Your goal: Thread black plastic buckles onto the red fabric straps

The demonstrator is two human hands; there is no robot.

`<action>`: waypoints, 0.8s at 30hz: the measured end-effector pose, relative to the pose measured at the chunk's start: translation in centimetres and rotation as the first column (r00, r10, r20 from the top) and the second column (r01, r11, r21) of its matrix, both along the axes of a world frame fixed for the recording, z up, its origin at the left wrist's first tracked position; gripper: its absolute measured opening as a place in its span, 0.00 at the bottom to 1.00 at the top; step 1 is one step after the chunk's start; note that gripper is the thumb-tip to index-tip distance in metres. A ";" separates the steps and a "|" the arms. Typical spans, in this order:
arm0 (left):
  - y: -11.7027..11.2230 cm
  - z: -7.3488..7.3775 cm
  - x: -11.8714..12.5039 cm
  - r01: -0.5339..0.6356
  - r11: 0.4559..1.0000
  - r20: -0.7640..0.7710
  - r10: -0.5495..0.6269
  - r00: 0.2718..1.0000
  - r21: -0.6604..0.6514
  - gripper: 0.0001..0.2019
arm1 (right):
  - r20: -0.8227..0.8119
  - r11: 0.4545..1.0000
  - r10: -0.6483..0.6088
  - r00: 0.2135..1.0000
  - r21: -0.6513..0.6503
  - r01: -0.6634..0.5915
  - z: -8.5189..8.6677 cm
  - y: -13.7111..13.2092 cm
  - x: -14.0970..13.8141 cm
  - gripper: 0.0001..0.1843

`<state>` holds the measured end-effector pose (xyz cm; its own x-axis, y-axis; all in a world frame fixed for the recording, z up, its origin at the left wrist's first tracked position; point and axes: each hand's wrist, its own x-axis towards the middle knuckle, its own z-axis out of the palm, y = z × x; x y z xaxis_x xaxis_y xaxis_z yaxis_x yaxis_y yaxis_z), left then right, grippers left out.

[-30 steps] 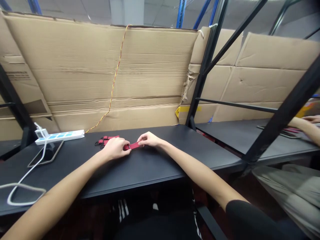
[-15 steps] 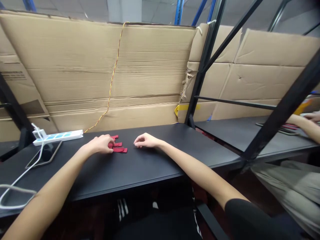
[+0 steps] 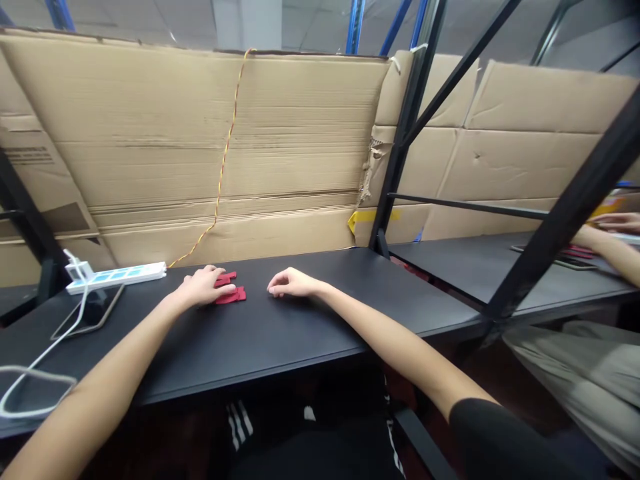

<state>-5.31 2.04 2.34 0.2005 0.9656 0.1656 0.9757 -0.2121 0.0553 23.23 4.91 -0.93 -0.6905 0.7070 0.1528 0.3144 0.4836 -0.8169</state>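
Observation:
On the black table (image 3: 300,327), my left hand (image 3: 201,287) lies over a small pile of red straps (image 3: 231,294) at the back. Its fingers are curled on them and the thumb presses the nearest strap. The strap ends stick out to the right of the hand, and the rest is hidden under it. A short way to the right, my right hand (image 3: 291,283) rests on the table. Its fingers are curled together and hold nothing, and it does not touch the straps.
A white power strip (image 3: 117,275) and a phone (image 3: 90,308) with a white cable (image 3: 35,367) lie at the left. Cardboard sheets (image 3: 250,147) wall the back. Black frame posts (image 3: 405,133) stand at the right. Another person's arm (image 3: 607,247) works at the neighbouring table.
Both hands held one red strap stretched between them. My right hand let go and stayed. My left hand carried the strap left onto the pile and now rests on it.

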 end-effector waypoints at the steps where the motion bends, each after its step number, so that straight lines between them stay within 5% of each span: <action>1: 0.3 -0.6 0.1 -0.027 0.999 -0.011 0.026 1.000 -0.024 0.39 | 0.001 1.000 0.004 1.000 0.003 -0.004 0.0 0.0 0.0 0.13; 7: 1.5 -3.5 0.9 -0.053 0.993 -0.002 0.053 0.999 -0.105 0.39 | -0.009 1.000 0.015 1.000 0.019 -0.015 -0.2 0.3 -0.1 0.14; 14: 3.3 -4.1 1.0 -0.039 0.999 0.025 0.040 0.999 -0.034 0.38 | -0.024 0.983 -0.100 0.995 0.150 0.103 -0.9 0.0 -0.8 0.13; 19: 5.2 -4.0 0.0 -0.084 0.996 0.029 0.084 0.996 -0.004 0.35 | 0.045 0.905 -0.211 0.976 0.386 0.178 -0.9 0.3 -1.2 0.12; 24: 5.1 -3.4 0.2 -0.085 0.995 0.044 0.083 0.996 0.056 0.28 | 0.200 0.819 -0.267 0.943 0.562 0.112 -1.0 1.1 -1.0 0.17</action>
